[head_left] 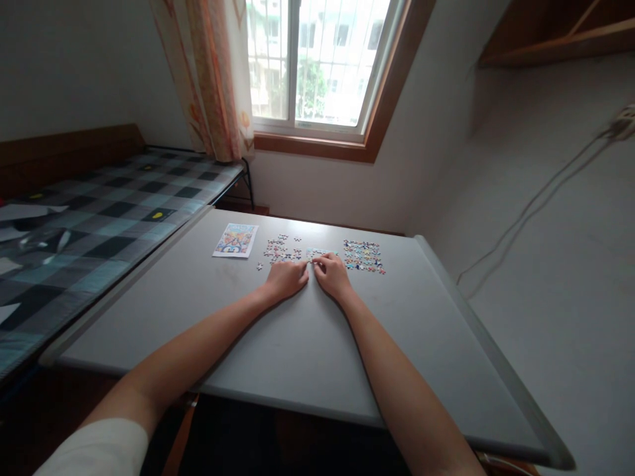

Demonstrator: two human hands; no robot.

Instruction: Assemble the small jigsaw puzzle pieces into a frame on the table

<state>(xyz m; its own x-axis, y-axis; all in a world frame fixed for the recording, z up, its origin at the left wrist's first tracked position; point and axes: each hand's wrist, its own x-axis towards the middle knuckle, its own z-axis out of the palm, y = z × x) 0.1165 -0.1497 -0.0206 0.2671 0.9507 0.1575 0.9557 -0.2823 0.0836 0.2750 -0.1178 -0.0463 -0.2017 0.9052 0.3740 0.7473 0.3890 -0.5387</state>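
My left hand [288,279] rests on the grey table with its fingers curled, close to the near edge of a small joined patch of jigsaw puzzle [317,252]. My right hand [332,274] pinches a small jigsaw piece [310,260] at the lower left of that patch, thumb and forefinger together. Whether the left fingers hold a piece too is hidden. Beyond the left hand lies a loose group of jigsaw pieces [280,250], with a single piece [259,266] apart from it. Right of the right hand, many more pieces [362,254] lie spread in rough rows.
A printed picture sheet [235,240] lies flat at the table's [238,350] back left. Along the left side stands a bed [149,192] with a checked cover and papers on it. A window [317,66] with a curtain is behind; a cable [526,211] hangs on the right wall.
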